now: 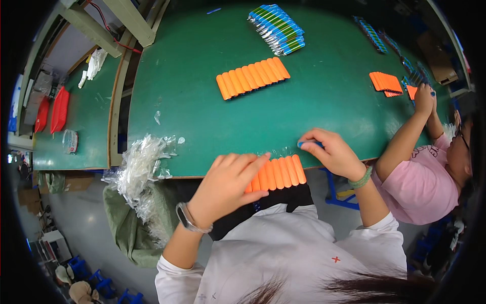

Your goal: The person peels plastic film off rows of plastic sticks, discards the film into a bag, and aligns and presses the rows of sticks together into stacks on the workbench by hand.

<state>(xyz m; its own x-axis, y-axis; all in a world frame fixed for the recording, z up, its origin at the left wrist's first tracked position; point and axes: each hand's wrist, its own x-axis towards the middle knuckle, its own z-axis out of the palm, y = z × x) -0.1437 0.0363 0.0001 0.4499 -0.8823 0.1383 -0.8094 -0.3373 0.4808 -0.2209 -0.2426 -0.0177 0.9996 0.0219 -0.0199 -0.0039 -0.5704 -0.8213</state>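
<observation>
At the near edge of the green tabletop (187,111), a row of orange strips (283,172) sits side by side, partly over the edge. The person's left hand (230,182) covers the row's left end, its fingers stretched across and its thumb apart below them; whether it grips the strips cannot be told. The right hand (329,152), just beyond the row's right end, has its thumb and fingers together on a small blue piece (310,144). A second orange row (253,78) lies toward the middle of the tabletop, and behind it, close to the far edge, a fanned stack of blue-and-green packets (278,29). Clear plastic wrappers (144,164) heap at the near left corner, spilling down over a green sack (124,223). Toward the right edge, a co-worker in a pink shirt (417,185) has both hands near orange pieces (386,82).
</observation>
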